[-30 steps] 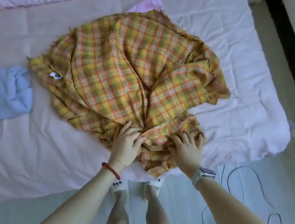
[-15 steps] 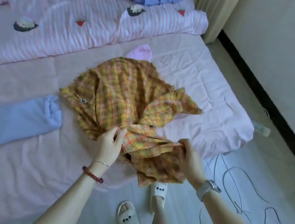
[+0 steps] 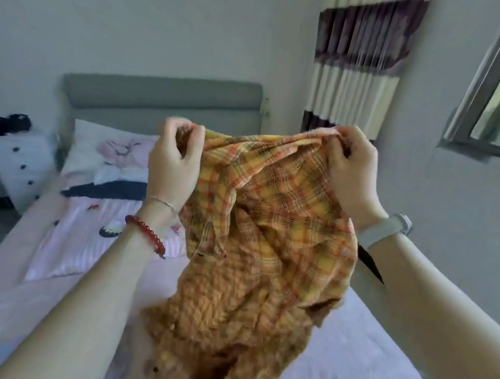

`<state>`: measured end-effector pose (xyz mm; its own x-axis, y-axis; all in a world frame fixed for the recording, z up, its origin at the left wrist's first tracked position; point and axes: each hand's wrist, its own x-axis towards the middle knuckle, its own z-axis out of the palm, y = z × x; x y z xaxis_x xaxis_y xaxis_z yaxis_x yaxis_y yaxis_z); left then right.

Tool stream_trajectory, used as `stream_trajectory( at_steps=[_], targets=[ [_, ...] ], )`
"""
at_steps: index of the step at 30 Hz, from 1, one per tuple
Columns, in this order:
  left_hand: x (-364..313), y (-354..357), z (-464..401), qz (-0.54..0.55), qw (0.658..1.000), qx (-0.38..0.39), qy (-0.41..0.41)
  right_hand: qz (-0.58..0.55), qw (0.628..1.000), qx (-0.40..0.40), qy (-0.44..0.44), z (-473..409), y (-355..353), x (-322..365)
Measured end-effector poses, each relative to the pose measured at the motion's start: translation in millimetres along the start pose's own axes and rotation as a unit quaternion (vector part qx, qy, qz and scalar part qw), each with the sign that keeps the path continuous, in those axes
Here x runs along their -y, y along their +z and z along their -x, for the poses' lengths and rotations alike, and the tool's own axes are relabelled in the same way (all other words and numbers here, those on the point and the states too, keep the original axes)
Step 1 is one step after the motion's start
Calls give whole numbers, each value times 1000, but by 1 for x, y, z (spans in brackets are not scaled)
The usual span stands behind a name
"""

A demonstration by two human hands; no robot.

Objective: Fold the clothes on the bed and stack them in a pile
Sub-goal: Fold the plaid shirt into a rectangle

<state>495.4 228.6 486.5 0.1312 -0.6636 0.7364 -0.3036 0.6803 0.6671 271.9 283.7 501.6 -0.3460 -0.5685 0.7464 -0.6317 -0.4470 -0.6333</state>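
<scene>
1. I am looking out from a head camera across a bed (image 3: 345, 374) with a pale pink sheet, towards a grey headboard (image 3: 162, 96). Two bare arms reach forward from the bottom of the view.

2. Both hands hold up a yellow and orange checked cloth (image 3: 266, 254) in front of me, at about the height of the headboard in the view.

3. The left hand (image 3: 173, 161) has its fingers curled round the top left edge of the cloth, which it grips in a bunch. A red bead bracelet (image 3: 145, 234) sits on that wrist.

4. The right hand (image 3: 351, 173) pinches the top right edge with fingers and thumb closed on the fabric. A pale watch band (image 3: 385, 229) is on that wrist.

5. The top edge sags slightly between the two hands. The rest hangs below them in loose, crumpled folds; its lowest part reaches down to the sheet near me, though I cannot tell if it touches.

6. I judge the cloth soft, light and limp, with no stiffness to hold a shape. It looks woven and not slippery, with no risk of breaking.

7. I judge the best hold is at two corners or along one straight edge, hands well apart, so the cloth hangs flat before folding. Which part is now held, I cannot tell.

8. Striped bedding (image 3: 79, 231) and pillows lie at the far end of the bed.
</scene>
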Motion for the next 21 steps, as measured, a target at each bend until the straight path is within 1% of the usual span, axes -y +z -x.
stream_trajectory(
  at_steps=[1, 2, 4, 6, 7, 9, 10, 12, 15, 18, 21],
  targets=[
    [-9, -6, -14, -3, 1000, 1, 7, -2, 1000, -4, -15, -14, -2, 15],
    [-13, -11, -24, -15, 1000, 19, -3, 3, 1000, 7, -22, -24, -2, 26],
    [-11, -15, -30, -63, 994, 76, -44, 34, 997, 62, -12, -33, 2, 32],
    [-3, -15, -17, -98, 984, 133, -62, 68, 992, 109, 0, -30, 11, 31],
    [-1, -12, -6, -80, 979, 176, -69, 73, 989, 132, 5, -26, 16, 29],
    [-3, -4, 19, -16, 957, 277, -88, 73, 983, 168, 4, -21, 26, 31],
    [-5, 2, 28, 1, 948, 304, -94, 70, 983, 170, 0, -18, 31, 34],
    [-2, 13, 36, 18, 949, 297, -103, 45, 985, 165, 8, -13, 35, 36],
    [0, 17, 32, -8, 970, 234, -63, 15, 979, 187, 75, 7, 31, 18],
    [7, 20, 29, -10, 978, 197, -65, 27, 957, 257, 134, 48, 25, -9],
    [11, 28, 26, -37, 984, 154, -83, -1, 915, 360, 183, 99, 27, -29]
  ],
)
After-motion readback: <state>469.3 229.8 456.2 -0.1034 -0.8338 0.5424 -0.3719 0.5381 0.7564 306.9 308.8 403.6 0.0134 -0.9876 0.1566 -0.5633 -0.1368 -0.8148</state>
